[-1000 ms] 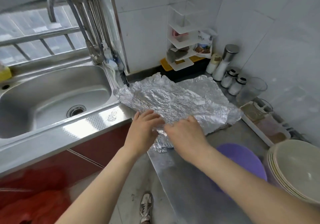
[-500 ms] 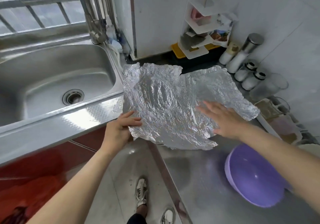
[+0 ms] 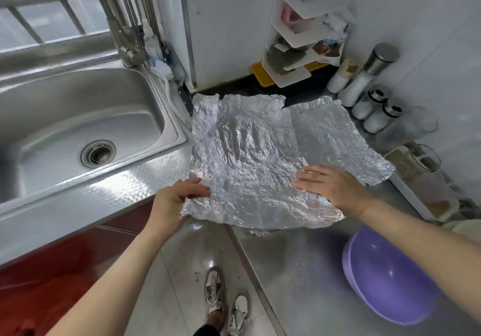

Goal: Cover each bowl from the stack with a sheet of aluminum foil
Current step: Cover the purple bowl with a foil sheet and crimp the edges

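Crinkled sheets of aluminum foil [image 3: 250, 158] lie spread on the steel counter in the corner, the top sheet overlapping another [image 3: 335, 137] to its right. My left hand [image 3: 174, 200] pinches the top sheet's near-left corner, which hangs over the counter edge. My right hand [image 3: 330, 187] lies flat, fingers straight, on the foil's near-right part. A purple bowl [image 3: 390, 281] stands empty on the counter at the lower right, under my right forearm. The rim of a pale bowl stack [image 3: 466, 227] shows at the right edge.
A steel sink [image 3: 78, 132] with a faucet fills the left. A white corner shelf [image 3: 294, 49], shakers and jars [image 3: 369, 96] and a clear jug [image 3: 411, 130] line the back wall. A tray [image 3: 426, 187] sits at the right. My shoes [image 3: 226, 302] are on the floor below.
My hands moved apart from the foil's near middle: the left went to the near-left corner, the right to the right part. The top sheet now lies spread flatter. The view shifted down and right.
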A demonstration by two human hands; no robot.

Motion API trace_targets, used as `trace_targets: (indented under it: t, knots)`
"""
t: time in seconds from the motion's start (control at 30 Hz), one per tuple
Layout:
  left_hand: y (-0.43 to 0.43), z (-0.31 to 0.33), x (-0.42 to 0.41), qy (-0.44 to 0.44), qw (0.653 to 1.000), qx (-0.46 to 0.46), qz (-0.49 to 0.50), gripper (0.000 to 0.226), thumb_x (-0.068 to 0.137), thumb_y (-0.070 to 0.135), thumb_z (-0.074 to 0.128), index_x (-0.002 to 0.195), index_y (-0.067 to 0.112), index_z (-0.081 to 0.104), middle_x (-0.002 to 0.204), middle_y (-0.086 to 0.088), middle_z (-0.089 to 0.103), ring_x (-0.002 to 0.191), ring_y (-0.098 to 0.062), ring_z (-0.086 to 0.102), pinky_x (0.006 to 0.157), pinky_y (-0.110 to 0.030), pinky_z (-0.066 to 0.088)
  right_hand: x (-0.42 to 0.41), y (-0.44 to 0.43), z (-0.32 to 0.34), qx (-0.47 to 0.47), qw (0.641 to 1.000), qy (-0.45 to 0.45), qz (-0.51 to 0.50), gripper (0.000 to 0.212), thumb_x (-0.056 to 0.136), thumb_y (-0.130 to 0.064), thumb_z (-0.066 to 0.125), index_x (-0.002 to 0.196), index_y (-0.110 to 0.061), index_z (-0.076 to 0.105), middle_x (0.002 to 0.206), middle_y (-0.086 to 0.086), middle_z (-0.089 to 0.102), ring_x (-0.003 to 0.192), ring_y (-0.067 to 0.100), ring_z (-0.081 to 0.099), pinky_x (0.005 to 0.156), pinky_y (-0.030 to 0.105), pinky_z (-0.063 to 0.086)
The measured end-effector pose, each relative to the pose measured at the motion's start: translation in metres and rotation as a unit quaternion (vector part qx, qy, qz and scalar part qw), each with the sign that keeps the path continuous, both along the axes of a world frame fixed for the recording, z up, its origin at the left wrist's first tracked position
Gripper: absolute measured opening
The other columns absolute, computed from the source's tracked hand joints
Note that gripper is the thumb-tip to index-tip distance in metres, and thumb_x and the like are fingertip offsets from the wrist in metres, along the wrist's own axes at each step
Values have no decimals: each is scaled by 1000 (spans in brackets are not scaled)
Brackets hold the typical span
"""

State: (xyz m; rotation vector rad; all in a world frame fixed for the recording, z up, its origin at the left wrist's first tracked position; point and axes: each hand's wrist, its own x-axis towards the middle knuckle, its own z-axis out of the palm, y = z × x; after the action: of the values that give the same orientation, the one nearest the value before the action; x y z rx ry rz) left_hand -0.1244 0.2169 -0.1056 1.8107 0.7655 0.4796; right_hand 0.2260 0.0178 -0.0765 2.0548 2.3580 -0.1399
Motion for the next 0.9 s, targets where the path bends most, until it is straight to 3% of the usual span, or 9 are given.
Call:
trace_targets:
  t: [0.1, 0.17, 0.27, 0.43, 0.53, 0.63, 0.73, 0.83, 0.9]
  knots:
    - [-16, -4, 16, 63, 997, 39, 17, 24, 70, 18, 84, 90, 28, 76, 93, 24, 71, 102, 16, 57, 114, -40, 32, 15, -7, 3, 8, 1000, 26, -10, 31, 98, -26, 45, 120, -29, 66, 119, -2, 68, 108, 24, 63, 81, 33, 45]
    - [-29, -6, 30, 98, 994, 28, 26, 22, 74, 12, 82, 91, 25, 78, 95, 9, 74, 97, 13, 56, 110, -32, 35, 20, -12, -1, -14, 995, 62, -73, 32, 87, -22, 51, 110, -27, 73, 113, 10, 69, 99, 30, 68, 80, 40, 50]
    - [-41, -10, 41, 168, 985, 45, 15, 26, 76, 14, 81, 93, 33, 76, 91, 6, 69, 88, -5, 62, 80, -24, 43, 19, -22, -7, -104, 958, 184, -192, 37, 85, -11, 62, 113, -33, 70, 124, 15, 62, 114, 31, 59, 94, 41, 46]
    - [-46, -17, 51, 197, 979, 45, 38, 25, 71, 12, 83, 93, 23, 78, 89, 8, 71, 87, -9, 63, 69, -11, 39, 18, -20, -3, -126, 891, 343, -271, 32, 77, 0, 75, 87, -30, 76, 90, 8, 71, 86, 28, 66, 77, 40, 50]
    - [-43, -17, 56, 219, 973, 33, 63, 9, 75, 21, 82, 75, 26, 74, 71, 9, 70, 73, -8, 66, 59, -20, 41, 22, -16, -6, -110, 866, 369, -318, 12, 73, -22, 81, 80, -28, 74, 83, 0, 72, 79, 23, 67, 75, 38, 51]
    - [-40, -20, 61, 209, 974, -15, 87, 17, 80, 31, 79, 66, 37, 70, 53, 21, 63, 55, 9, 56, 55, -17, 39, 28, -10, -9, -114, 869, 298, -378, 15, 76, -34, 80, 78, -27, 66, 79, -6, 68, 73, 12, 61, 66, 27, 46]
    - [-37, -19, 69, 189, 973, -60, 121, 7, 81, 33, 77, 75, 29, 76, 63, 14, 69, 60, 3, 60, 63, -26, 45, 31, -2, -9, -136, 856, 269, -420, 36, 84, -32, 73, 58, -21, 51, 57, -7, 51, 55, 7, 47, 49, 23, 31]
    - [-34, -16, 82, 199, 968, -48, 146, 13, 82, 32, 76, 71, 28, 72, 62, 12, 68, 59, 6, 59, 59, -18, 42, 32, 3, -9, -140, 833, 299, -444, 29, 85, -32, 71, 64, -19, 56, 66, 0, 59, 62, 14, 53, 55, 26, 35]
    - [-31, -16, 90, 213, 962, -48, 166, 20, 82, 34, 76, 65, 24, 71, 60, 10, 67, 58, 1, 60, 58, -25, 43, 29, 7, -9, -130, 813, 324, -466, 31, 84, -34, 71, 62, -18, 56, 61, -3, 55, 59, 13, 50, 53, 26, 33]
